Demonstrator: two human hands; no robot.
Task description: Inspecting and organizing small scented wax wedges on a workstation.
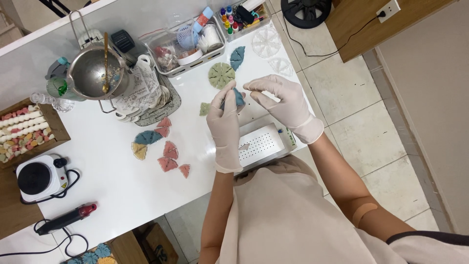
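Both my hands wear white gloves. My left hand (224, 124) is closed around a dark blue wedge-shaped piece (238, 98) held above the white table (112, 181). My right hand (283, 100) pinches the top edge of the same blue piece with its fingertips. A round green segmented disc (222, 74) lies just beyond my hands, with a blue-green wedge (237, 57) behind it. A small green wedge (204, 108) lies left of my left hand. Under my wrists sits a white perforated box-like device (261, 143).
Pink, teal and yellow wedges (159, 146) lie scattered on the table's middle. A steel pot with a spoon (95, 72), a clear bin of supplies (188, 44), a small hotplate (36, 178), a tray of coloured pieces (22, 132) and a red-tipped tool (68, 218) stand around. Tiled floor lies right.
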